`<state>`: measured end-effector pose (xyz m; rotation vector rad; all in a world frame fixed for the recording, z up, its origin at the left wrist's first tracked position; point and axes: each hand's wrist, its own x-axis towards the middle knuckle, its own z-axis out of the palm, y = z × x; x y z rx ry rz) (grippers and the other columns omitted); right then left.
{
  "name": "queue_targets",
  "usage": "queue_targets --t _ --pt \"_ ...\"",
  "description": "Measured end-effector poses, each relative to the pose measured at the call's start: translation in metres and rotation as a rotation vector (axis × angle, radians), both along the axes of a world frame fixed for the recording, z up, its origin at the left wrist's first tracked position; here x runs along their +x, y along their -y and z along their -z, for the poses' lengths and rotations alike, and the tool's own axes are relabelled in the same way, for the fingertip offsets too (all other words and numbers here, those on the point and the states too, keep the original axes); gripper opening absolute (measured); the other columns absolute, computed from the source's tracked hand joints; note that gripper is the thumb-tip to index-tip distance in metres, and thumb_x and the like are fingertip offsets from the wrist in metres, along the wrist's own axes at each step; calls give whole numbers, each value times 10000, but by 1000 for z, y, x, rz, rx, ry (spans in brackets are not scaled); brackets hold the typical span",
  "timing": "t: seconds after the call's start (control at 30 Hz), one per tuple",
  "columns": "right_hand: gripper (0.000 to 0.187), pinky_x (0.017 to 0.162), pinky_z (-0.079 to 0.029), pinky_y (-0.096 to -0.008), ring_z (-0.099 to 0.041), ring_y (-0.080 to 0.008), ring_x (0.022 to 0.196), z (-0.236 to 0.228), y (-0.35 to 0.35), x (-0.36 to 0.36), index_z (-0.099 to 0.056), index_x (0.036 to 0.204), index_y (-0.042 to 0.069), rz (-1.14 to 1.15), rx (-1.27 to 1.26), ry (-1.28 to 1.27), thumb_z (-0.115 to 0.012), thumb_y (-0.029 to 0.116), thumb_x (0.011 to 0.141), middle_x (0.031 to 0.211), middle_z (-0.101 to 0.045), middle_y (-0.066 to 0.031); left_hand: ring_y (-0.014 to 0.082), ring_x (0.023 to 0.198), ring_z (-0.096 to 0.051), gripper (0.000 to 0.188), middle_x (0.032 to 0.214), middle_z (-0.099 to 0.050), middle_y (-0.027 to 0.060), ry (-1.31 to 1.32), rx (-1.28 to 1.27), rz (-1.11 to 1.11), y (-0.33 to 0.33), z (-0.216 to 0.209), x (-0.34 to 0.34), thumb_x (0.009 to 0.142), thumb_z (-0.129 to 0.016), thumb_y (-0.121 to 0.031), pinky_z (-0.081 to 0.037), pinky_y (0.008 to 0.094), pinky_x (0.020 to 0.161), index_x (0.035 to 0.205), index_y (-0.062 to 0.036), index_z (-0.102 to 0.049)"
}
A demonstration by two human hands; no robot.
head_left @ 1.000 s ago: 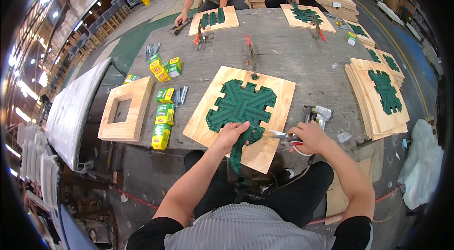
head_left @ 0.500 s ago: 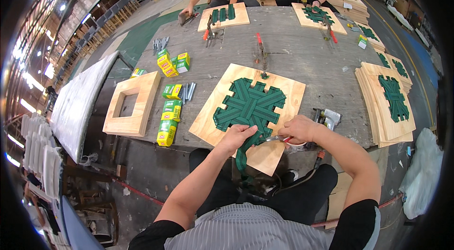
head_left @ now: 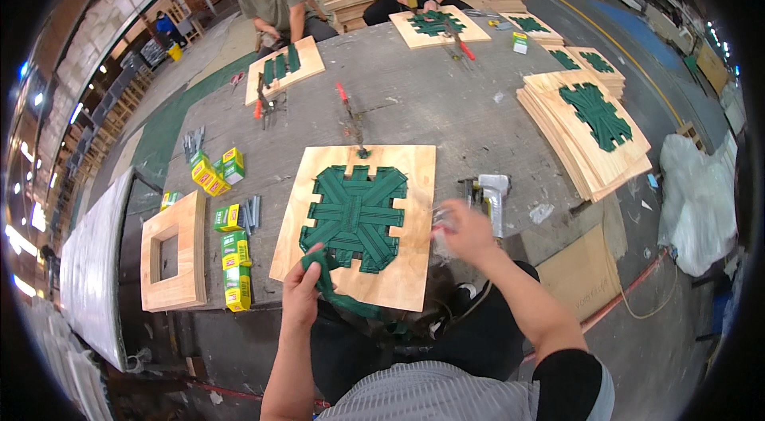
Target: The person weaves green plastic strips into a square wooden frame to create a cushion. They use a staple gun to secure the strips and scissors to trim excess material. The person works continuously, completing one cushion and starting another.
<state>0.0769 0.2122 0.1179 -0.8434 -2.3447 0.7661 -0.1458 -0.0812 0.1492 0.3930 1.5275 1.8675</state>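
A square wooden board (head_left: 414,174) lies in front of me, with green webbing straps (head_left: 355,214) woven across its middle. My left hand (head_left: 301,293) is closed around the loose end of a green webbing strap (head_left: 351,305), which hangs over the board's near edge. Right of the board, my right hand (head_left: 468,234) is blurred by motion, closed on a pair of scissors (head_left: 443,219) whose blades are smeared. A nail gun (head_left: 492,199) lies on the table just beyond that hand. At the board's far edge stands a clamp with a red handle (head_left: 343,94).
Yellow-and-green boxes (head_left: 236,250) and staple strips (head_left: 252,212) lie left of the board, beside stacked wooden frames (head_left: 191,246). A pile of boards (head_left: 550,126) stands at the right. Across the table (head_left: 382,114), two people work at boards (head_left: 315,62) with green straps.
The view has turned to the right. My right hand and the scissors have moved away from the strap to the board's right side. My left hand has lifted the strap end leftward.
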Motion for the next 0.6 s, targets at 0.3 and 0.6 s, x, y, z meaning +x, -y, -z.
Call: queue_targets --t 0.3,0.6 --pt "387 914 -521 -512 -649 -412 1072 21 -138 99 -675 1251 45 628 244 197 -746 200 903 1195 -658 -201 183 1256 -603 306 1412 -638 112 -277 -147 -231 3 39 -63 1046 -629 -135 -466 319 1067 1302 26 -677" --pt "245 805 -544 -438 -691 -349 891 -26 -160 -110 -719 1147 21 119 304 -131 -678 194 978 967 -717 -168 406 1471 -419 340 1558 -532 43 -1329 -702 202 -97 66 -113 1037 -583 -326 -267 651 1207 1306 -143 -684"
